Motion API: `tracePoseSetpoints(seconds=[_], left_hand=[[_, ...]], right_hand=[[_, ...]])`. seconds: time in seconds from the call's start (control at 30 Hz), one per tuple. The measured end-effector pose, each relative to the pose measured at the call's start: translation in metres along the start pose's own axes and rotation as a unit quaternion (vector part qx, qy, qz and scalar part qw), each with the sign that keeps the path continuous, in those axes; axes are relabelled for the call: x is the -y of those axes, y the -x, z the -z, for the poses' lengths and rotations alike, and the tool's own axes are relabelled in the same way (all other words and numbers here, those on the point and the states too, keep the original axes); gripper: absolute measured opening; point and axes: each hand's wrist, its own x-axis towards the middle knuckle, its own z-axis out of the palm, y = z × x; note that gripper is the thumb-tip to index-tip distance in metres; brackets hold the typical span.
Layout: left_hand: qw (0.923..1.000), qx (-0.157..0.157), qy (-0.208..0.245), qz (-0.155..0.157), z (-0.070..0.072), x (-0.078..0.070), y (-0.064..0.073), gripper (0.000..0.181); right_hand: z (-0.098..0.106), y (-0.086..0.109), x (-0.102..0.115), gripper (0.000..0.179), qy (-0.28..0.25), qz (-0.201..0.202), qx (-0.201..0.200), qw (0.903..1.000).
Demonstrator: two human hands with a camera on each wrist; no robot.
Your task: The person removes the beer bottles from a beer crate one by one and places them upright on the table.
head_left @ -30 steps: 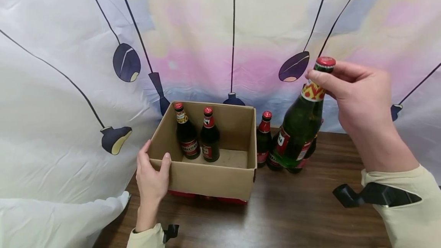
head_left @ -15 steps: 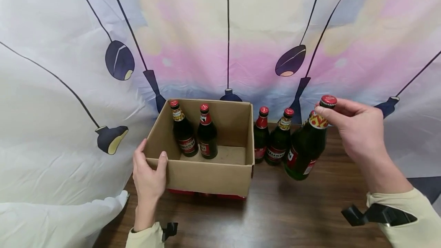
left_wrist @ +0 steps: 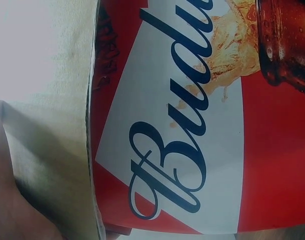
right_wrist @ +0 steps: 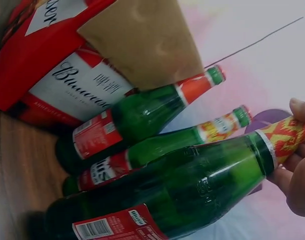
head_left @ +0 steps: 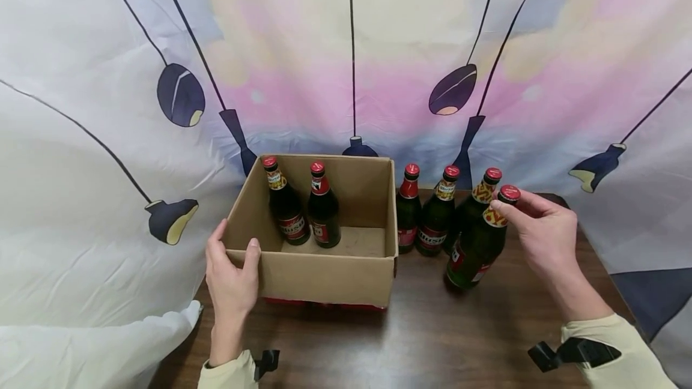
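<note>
Green glass catches my eye first: the held bottle point(head_left: 476, 248), its neck pinched just below the cap between the thumb and fingers of the right hand point(head_left: 546, 239). It leans a little, cap toward the right, and its base is on or just above the table point(head_left: 459, 341); I cannot tell whether it touches. It is in front of the third bottle point(head_left: 465, 215), covering part of it; to the left stand the middle bottle point(head_left: 434, 221) and, just beside the box point(head_left: 324, 281), the end bottle point(head_left: 409, 215). Inside the box stand a yellow-necked bottle point(head_left: 292, 218) and a red-necked bottle point(head_left: 325, 218). The left hand point(head_left: 232, 284) grips the box's near left corner, thumb over the front rim.

As I judge it, the step in hand is setting the held bottle down by the row's right end. The next move calls for bringing the base flat and the neck upright before the fingers loosen, without knocking the third bottle.

Half a second ago the cap and right hand sat higher, and the third bottle was almost hidden; now its cap and neck show plainly. A second ago the held bottle hung higher still, across the row. The left hand's hold on the box looks unchanged, as does the pair inside.
</note>
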Motion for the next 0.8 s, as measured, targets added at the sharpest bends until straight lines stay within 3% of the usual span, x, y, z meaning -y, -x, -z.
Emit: tracePoseSetpoints(seconds=[0.17,0.33,0.57,0.8], left_hand=[[1.0,-0.006,-0.002,0.002,0.0,0.0,0.001,0.068],[1.0,-0.004,0.003,-0.005,-0.003,0.0,0.0,0.068],[1.0,-0.002,0.004,-0.003,-0.005,0.0,0.001,0.068],[0.9999,-0.008,0.001,-0.009,-0.003,0.001,0.001,0.067]], right_hand=[[-0.005,-0.001,-0.013,0.035,-0.013,-0.019,-0.014,0.9996],[-0.004,-0.001,-0.022,0.037,-0.068,-0.045,-0.019,0.9965],[-0.005,-0.001,-0.03,0.041,-0.056,-0.051,-0.033,0.9966],[-0.009,-0.004,-0.037,0.041,-0.079,-0.052,-0.054,0.9941]])
